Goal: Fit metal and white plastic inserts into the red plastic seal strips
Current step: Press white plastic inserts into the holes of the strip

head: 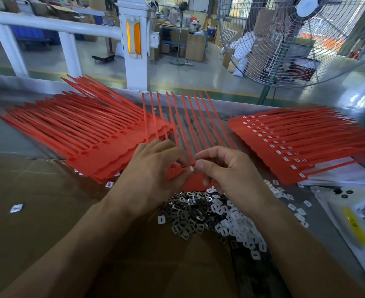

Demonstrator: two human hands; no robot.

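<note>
- Red seal strip sheet (190,125) lies on the tabletop (26,222); its head end is under both hands and its tails fan away from the grip.
- Left hand (149,173) pinches the sheet's head edge with curled fingers; right hand (228,171) pinches a small white insert (190,168) at the same spot.
- Just below the grip sit loose metal inserts (188,214) and white plastic inserts (237,224).
- Left of the grip lies the unfilled stack (80,134), right of it the filled stack (295,143).
- Risk, I judge: a tilted insert could jam or pop out; a slipping pinch could drop it into the pile.
</note>
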